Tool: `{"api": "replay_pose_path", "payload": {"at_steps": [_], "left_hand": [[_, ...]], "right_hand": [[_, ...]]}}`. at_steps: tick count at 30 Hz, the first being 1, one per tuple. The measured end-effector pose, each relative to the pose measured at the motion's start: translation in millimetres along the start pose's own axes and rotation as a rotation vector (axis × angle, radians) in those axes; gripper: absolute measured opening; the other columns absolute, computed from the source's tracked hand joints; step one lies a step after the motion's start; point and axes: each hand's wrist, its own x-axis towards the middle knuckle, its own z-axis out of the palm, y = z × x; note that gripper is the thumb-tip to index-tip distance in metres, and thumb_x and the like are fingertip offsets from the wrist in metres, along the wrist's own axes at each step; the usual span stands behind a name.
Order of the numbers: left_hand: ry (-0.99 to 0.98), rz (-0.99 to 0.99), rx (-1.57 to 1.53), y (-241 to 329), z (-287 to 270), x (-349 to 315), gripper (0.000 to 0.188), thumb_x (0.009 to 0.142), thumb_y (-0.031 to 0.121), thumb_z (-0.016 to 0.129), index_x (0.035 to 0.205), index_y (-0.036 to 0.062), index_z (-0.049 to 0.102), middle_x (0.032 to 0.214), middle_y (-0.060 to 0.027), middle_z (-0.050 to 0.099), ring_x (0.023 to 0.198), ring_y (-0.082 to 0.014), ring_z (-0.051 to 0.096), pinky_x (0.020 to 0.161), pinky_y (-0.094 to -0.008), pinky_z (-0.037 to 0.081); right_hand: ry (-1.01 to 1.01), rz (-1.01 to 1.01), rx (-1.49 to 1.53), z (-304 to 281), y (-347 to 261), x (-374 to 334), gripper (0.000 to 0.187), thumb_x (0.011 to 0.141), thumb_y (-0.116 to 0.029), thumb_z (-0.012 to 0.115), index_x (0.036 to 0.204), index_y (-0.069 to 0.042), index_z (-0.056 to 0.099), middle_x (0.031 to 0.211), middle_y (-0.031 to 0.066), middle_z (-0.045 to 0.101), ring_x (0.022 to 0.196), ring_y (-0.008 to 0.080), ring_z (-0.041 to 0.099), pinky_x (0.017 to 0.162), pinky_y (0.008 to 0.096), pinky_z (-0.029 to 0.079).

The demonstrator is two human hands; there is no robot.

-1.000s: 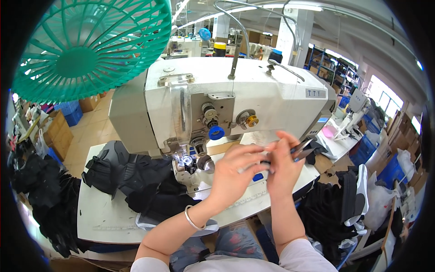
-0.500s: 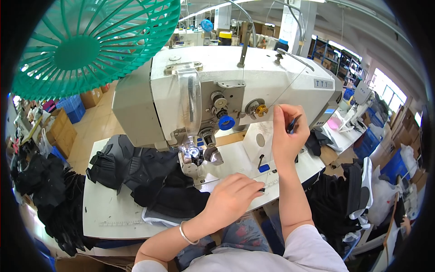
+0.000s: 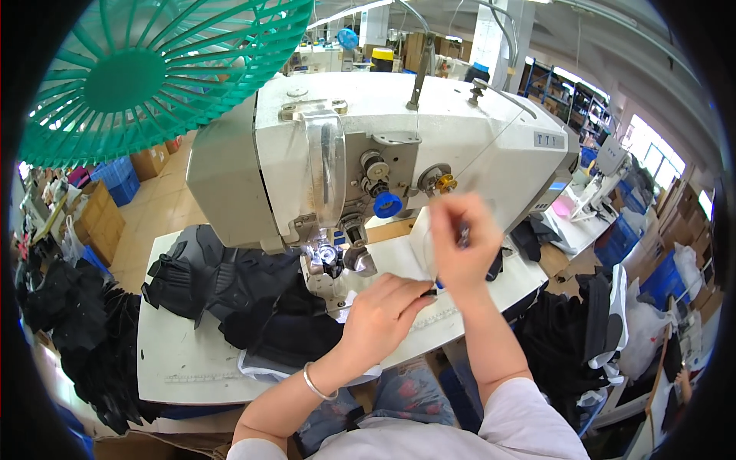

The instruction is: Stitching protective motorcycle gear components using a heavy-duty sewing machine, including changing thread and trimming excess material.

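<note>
**Both grips loaded, looks like a set-up step**

Far left of the left grip: dark fabric pile. Above it, also well apart from the grip: green fan.

Closer in, just left of the left grip: black padded pieces lying loose on the white worktable. Neither hand is on them.

Up and left of the left grip: lit needle area of the sewing machine. No fabric seen under the needle.

Left hand: low, over the front of the table, fingertips pinched on a small dark item. Too little shows to say what it is.

Straight above the left grip: blue knob. Just above the right grip: gold dial, with thread running off up and right.

Right hand: up and right of the left, fingers curled around a dark object. Motion blur, kind unclear.

Well right of the right grip: black stack with white edges.

My read: thread prep, not sewing. Next move calls for a steady left pinch and right-hand clearance from the dial. Can't tell if thread spans the hands.
</note>
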Motion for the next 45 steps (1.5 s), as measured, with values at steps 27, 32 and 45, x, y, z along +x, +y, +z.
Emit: {"api": "replay_pose_path", "payload": {"at_steps": [27,32,45], "left_hand": [[0.234,-0.329,-1.435,19,-30,15,0.025,0.088,0.008,0.067,0.110,-0.0029,0.065,0.104,-0.0145,0.067,0.079,-0.0204,0.063,0.073,-0.0345,0.053],[0.257,-0.374,-1.376,14,-34,11,0.024,0.089,0.006,0.065,0.111,-0.0025,0.065,0.100,-0.0146,0.068,0.077,-0.0189,0.062,0.071,-0.0329,0.053],[0.396,-0.361,-1.234,21,-36,18,0.023,0.089,0.004,0.065,0.110,-0.0036,0.064,0.096,-0.0139,0.069,0.072,-0.0150,0.061,0.066,-0.0298,0.052]], "right_hand": [[-0.296,-0.330,-0.387,-31,19,17,0.031,0.059,0.011,0.064,0.081,-0.010,0.061,0.067,0.0021,0.057,0.054,0.0195,0.056,0.049,0.0288,0.044],[-0.048,-0.135,-0.328,-29,10,43,0.031,0.058,0.010,0.065,0.080,-0.011,0.059,0.068,0.0011,0.056,0.055,0.0198,0.057,0.050,0.0304,0.045],[-0.169,-0.257,-0.387,-9,10,8,0.018,0.074,-0.006,0.076,0.073,-0.007,0.057,0.068,0.0047,0.053,0.051,0.0216,0.053,0.048,0.0336,0.042]]}}
